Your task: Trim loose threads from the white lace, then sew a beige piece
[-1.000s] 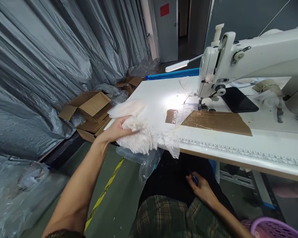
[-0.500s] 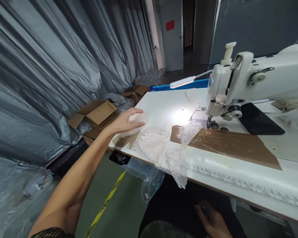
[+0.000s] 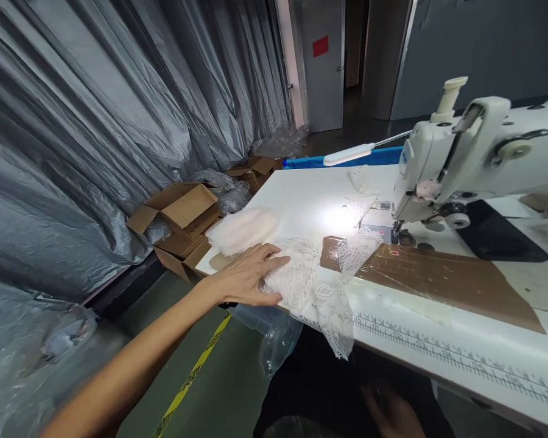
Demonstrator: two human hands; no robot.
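Observation:
White lace fabric [image 3: 296, 274] lies bunched on the left part of the sewing table, one end hanging over the front edge and another reaching toward the needle area. My left hand [image 3: 251, 274] rests on the lace's left side, fingers spread. Just behind that hand sits a pale, fluffy oval pad [image 3: 244, 228]. Low in the view, my right hand [image 3: 390, 410] is over my dark-clothed lap, dim and blurred; a small dark object seems to be in its fingers. The white sewing machine [image 3: 438, 158] stands to the right, its lamp lighting the tabletop.
Brown sheet material [image 3: 456, 280] covers the table in front of the needle. A printed ruler [image 3: 420, 340] runs along the front edge. Open cardboard boxes [image 3: 187, 210] stand beyond the left end, near a silver curtain [image 3: 119, 121]. Yellow tape [image 3: 194, 374] marks the floor.
My left hand has moved from the pale pad forward onto the lace, nearer to me, uncovering the pad. The view has shifted slightly, putting the machine farther right.

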